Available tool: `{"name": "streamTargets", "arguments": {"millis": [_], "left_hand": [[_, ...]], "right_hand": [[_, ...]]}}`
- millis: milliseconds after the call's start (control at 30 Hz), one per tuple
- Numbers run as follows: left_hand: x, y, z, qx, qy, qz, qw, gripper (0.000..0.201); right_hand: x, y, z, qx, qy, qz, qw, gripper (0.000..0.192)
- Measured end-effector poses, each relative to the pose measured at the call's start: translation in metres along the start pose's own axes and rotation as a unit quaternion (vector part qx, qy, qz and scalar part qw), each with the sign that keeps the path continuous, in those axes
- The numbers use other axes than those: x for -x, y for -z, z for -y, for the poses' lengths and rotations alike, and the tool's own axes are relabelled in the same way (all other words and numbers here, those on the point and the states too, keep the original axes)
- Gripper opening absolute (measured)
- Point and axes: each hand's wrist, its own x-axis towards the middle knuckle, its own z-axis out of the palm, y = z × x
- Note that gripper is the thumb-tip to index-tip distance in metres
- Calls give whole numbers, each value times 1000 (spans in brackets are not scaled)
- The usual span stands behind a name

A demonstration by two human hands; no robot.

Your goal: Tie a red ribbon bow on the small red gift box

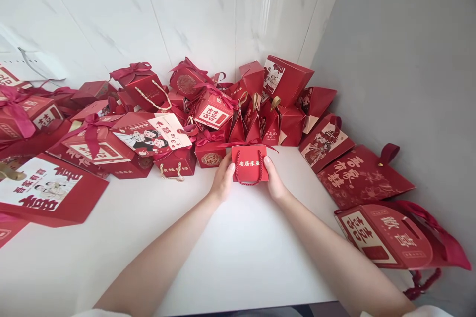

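Note:
A small red gift box [250,152] with gold lettering and a dark red cord handle is held between my two hands. My left hand [223,178] presses on its left side, and my right hand [275,177] presses on its right side. The cord loop hangs down across the front face. Just behind it stand small red boxes with gold ribbon loops [252,121]. Left of my left hand sits a red box with a round gold emblem [211,159]. Most of the fingers are hidden behind the held box.
Red gift boxes pile up along the tiled wall [193,15] and across the left of the white table [238,252]. On the right, several more lie against a grey panel [401,74], among them an arched box with a ribbon [403,237]. The table's front edge is near me.

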Motion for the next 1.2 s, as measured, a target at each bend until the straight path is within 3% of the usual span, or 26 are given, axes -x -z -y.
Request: {"name": "streamTargets", "arguments": {"millis": [167, 433, 1200], "left_hand": [[-1, -3, -4, 21, 11, 2, 1000, 52], [-3, -6, -2, 40, 16, -12, 999, 57], [-2, -5, -1, 36, 38, -19, 998, 59]], "right_hand": [[-1, -1, -1, 2, 11, -32, 999, 57], [-3, 7, 5, -42, -47, 3, 998, 60], [-1, -1, 12, -26, -14, 10, 1000, 56]]}}
